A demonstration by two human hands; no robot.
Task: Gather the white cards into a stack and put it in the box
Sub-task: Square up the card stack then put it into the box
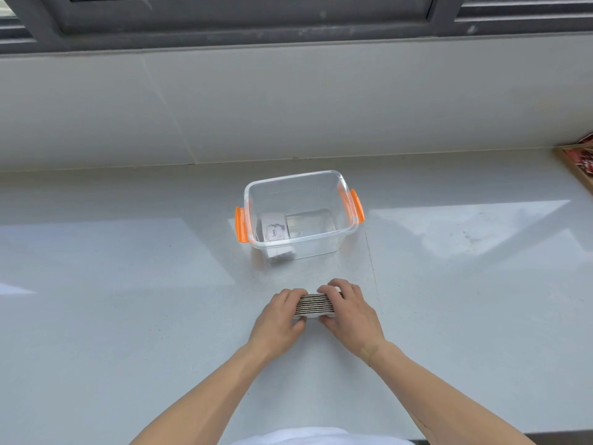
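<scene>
White cards (316, 305), gathered in a stack on edge, sit on the pale counter (128, 316) as you clamp them between your left hand (282, 319) and right hand (349, 313); just beyond, the clear box (348, 232) with orange latches holds another card

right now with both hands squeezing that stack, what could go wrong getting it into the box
1. The card stack is pinched only at its ends by the left hand and right hand; it may bow and spill.
2. Cards already lie in the clear box, so the stack may land tilted.
</scene>
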